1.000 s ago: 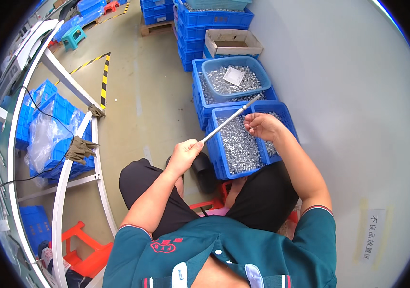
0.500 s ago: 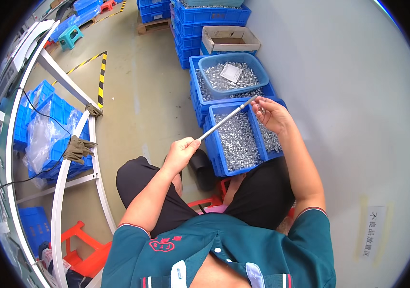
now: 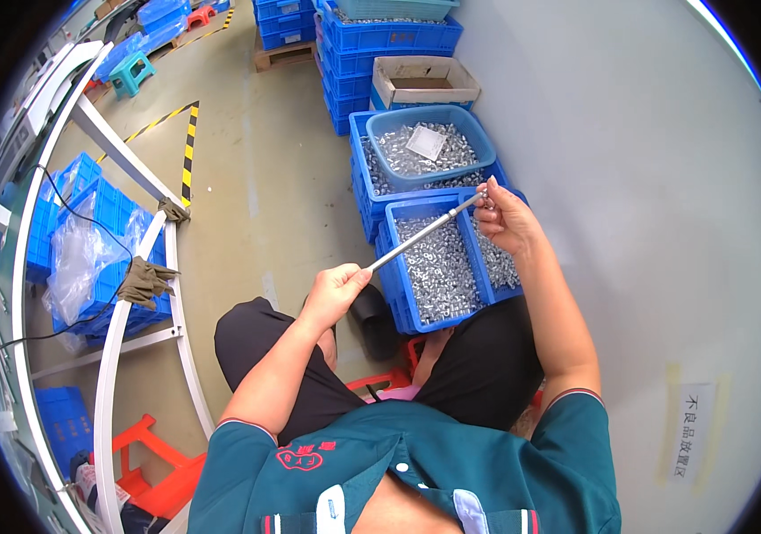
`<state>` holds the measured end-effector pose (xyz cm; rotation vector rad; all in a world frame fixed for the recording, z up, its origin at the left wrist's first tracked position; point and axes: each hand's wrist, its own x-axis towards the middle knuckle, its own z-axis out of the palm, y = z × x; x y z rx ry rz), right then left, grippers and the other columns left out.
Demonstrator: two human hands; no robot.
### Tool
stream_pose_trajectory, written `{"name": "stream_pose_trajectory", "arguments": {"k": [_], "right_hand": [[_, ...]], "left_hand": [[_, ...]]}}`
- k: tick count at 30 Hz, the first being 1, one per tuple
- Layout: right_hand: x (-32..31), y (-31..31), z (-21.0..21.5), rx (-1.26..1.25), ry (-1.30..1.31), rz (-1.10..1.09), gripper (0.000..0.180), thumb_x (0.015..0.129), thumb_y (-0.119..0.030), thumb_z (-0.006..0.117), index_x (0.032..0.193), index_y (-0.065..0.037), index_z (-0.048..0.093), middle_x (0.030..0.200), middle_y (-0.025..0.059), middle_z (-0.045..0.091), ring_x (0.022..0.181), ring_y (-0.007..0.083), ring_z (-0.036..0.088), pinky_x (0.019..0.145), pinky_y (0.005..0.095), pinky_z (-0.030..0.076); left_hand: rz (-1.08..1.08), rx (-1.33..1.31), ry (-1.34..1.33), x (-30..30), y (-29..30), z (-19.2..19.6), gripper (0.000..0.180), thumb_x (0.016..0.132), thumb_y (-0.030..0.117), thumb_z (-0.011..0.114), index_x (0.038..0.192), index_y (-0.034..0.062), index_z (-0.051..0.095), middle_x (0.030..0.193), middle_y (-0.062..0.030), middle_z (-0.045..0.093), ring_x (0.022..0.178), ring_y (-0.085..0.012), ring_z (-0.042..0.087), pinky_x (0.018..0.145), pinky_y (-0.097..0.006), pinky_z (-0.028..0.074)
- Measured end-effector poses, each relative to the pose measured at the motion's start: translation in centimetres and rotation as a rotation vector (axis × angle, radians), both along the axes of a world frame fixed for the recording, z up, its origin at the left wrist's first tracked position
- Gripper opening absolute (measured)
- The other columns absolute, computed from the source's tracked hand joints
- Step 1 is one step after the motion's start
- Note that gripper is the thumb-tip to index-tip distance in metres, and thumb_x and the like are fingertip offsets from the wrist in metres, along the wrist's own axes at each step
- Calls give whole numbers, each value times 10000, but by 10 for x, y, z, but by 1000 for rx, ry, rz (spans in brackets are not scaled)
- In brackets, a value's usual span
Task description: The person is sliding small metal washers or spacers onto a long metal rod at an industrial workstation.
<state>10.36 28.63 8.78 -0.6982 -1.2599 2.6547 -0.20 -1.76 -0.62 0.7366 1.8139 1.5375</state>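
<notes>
My left hand is closed around the near end of a thin silver metal rod. The rod slants up and to the right, with a slightly thicker band near its far end. At that far tip my right hand is closed, thumb and fingers pinched around small silver metal parts, partly hidden by the fingers. Below the rod stands a blue divided bin. Many small silver metal parts fill both its compartments.
Behind the bin, a light-blue tub of similar parts with a white paper slip rests on another blue crate. Farther back are an open carton and stacked blue crates. A white frame stands left; a pale wall rises right.
My right fingers have closed in around the rod's far tip, with small metal parts now showing between them. The left hand has dipped slightly, still gripping the rod.
</notes>
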Motion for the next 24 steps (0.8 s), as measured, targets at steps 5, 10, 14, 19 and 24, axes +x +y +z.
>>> {"name": "stream_pose_trajectory", "arguments": {"k": [5,10,14,19,24], "right_hand": [[-3,-10,1,33,24,16,243,864,-287,615,874,-48,569,697,8,490,510,61,382,407,177,270],[-7,-21,10,356,-55,-30,180,885,-207,589,866,-28,575,655,-21,449,526,49,378,406,180,261],[-10,-38,10,415,-106,104,178,848,-194,633,875,-23,589,670,-24,467,549,43,398,451,181,306],[-8,-42,22,170,-59,135,208,835,-77,600,1028,-13,559,830,37,583,671,99,533,523,188,399],[0,-5,10,99,-20,17,245,853,22,512,1097,31,496,979,163,608,872,211,625,729,292,552]], "left_hand": [[13,-23,46,2,-1,0,359,889,311,567,668,35,507,542,34,365,537,-61,332,477,-262,304],[24,-37,53,1,-3,-1,362,887,317,565,673,31,509,540,21,375,535,-64,343,477,-265,311],[48,-34,84,3,0,2,360,888,318,564,677,31,510,538,19,377,533,-64,349,476,-265,313],[77,22,34,-3,-3,-7,365,896,308,556,663,33,501,539,35,375,531,-59,339,474,-263,308],[68,20,20,-3,-3,-5,367,896,303,559,656,34,497,541,41,372,533,-57,333,474,-261,306]]}}
